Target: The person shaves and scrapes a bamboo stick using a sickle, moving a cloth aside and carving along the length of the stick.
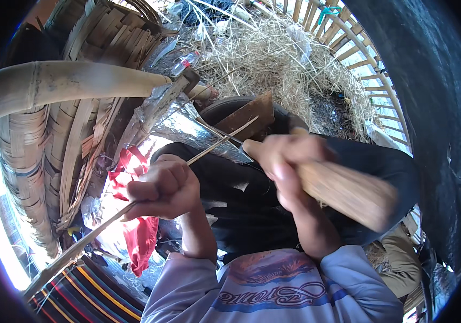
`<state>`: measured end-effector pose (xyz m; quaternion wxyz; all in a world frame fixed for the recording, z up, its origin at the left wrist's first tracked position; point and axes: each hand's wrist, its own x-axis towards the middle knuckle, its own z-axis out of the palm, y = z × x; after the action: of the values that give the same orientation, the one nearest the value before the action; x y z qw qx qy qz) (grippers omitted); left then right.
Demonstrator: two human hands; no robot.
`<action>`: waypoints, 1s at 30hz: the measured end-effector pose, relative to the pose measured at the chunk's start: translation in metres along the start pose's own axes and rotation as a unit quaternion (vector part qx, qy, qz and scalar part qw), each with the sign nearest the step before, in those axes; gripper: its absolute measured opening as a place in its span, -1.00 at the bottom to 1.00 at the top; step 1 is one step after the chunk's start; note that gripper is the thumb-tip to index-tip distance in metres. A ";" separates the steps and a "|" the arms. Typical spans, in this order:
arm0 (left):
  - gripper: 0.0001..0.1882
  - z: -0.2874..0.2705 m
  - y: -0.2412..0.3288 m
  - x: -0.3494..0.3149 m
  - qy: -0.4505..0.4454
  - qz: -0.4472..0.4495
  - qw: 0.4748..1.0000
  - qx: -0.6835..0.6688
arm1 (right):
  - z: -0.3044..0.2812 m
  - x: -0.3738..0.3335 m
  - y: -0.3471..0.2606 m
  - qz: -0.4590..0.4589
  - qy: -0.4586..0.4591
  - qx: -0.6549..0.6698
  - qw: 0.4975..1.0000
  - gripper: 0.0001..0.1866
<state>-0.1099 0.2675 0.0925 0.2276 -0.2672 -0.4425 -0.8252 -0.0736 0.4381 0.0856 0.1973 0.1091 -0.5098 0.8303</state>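
A long, thin bamboo strip (98,229) slants from the lower left up to the middle, passing through the closed fingers of my left hand (166,188). My right hand (287,159) grips a knife with a thick, pale wooden handle (349,196), whose far end points down to the right. The hand and handle are smeared by motion. From the front of the handle the narrow blade (214,129) runs up and left, close to the strip's far end; whether they touch I cannot tell. Both hands are above my dark-trousered lap (230,199).
A thick bamboo pole (90,83) crosses the upper left, with woven bamboo baskets (26,177) beside and below it. Red cloth (139,242) hangs near my left wrist. Straw (273,64) covers the ground ahead. Black sheeting (435,134) lines the right, and striped fabric (93,290) lies lower left.
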 end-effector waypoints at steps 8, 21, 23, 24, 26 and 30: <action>-0.47 0.005 -0.008 0.003 0.034 0.011 0.999 0.014 | 0.017 0.007 -0.020 -0.026 0.006 0.024 0.999 -0.82; -0.42 0.017 -0.008 0.001 0.036 -0.009 0.999 -0.007 | 0.026 0.008 -0.047 -0.042 -0.003 0.050 0.998 -0.73; -0.42 0.029 -0.009 0.003 0.014 -0.016 0.999 0.033 | 0.022 0.003 -0.033 -0.046 0.004 0.042 0.998 -0.59; -0.41 0.021 -0.010 -0.002 -0.004 -0.021 0.998 0.059 | 0.013 0.002 -0.013 -0.015 -0.003 -0.118 0.993 -0.67; -0.41 0.025 -0.010 -0.003 0.000 -0.017 0.998 0.054 | -0.005 -0.012 0.013 0.197 0.099 -0.094 0.971 -0.77; -0.43 0.026 -0.009 -0.001 0.008 -0.024 0.999 0.036 | 0.020 0.008 -0.052 0.025 -0.007 0.022 0.999 -0.76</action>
<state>-0.1088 0.2938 0.0985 0.2206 -0.2416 -0.4764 -0.8161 -0.0579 0.4429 0.1398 0.1704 0.1070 -0.4952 0.8452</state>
